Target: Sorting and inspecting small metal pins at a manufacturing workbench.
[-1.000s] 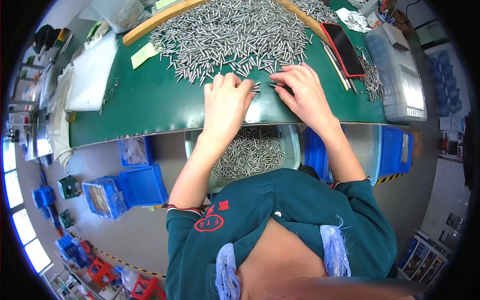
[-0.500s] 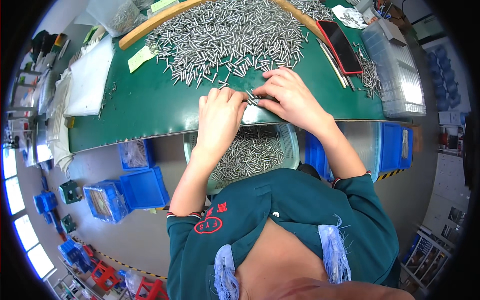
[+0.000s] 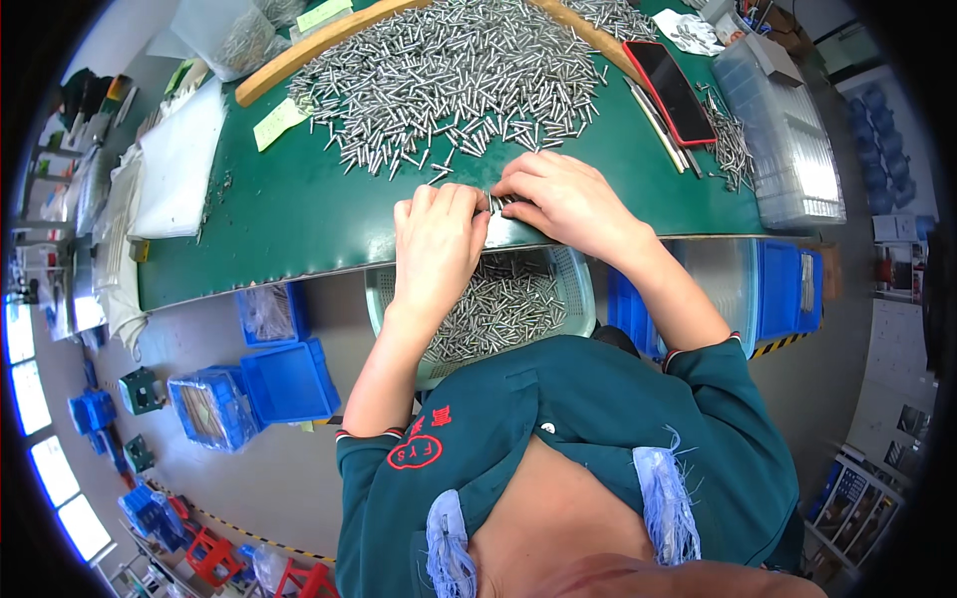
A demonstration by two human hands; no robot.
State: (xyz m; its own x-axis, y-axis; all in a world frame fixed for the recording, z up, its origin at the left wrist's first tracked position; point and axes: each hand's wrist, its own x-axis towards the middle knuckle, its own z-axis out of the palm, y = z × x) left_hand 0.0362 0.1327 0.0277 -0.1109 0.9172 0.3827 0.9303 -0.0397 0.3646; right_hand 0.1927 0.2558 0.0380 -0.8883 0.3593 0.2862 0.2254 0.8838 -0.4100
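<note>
Near the front edge of the green table, my left hand (image 3: 437, 239) and my right hand (image 3: 568, 202) come together over a few small metal pins (image 3: 501, 202). The curled fingers of both hands close on these pins from either side and partly hide them. Just beyond my fingertips spreads a large heap of the same silvery metal pins (image 3: 449, 85), with a few loose ones at its near edge. Below the table edge, between my forearms, a pale green basket (image 3: 580, 289) holds many more pins.
Wooden strips (image 3: 299, 58) border the heap. On the right lie a red-edged phone (image 3: 670, 95), thin sticks (image 3: 658, 130), a small pin pile (image 3: 733, 149) and clear plastic trays (image 3: 797, 149). White sheets (image 3: 179, 164) lie left. Blue bins (image 3: 289, 379) stand on the floor.
My right hand has come slightly nearer and its fingers have drawn in tighter round the pins. My left hand has shifted a little toward me.
</note>
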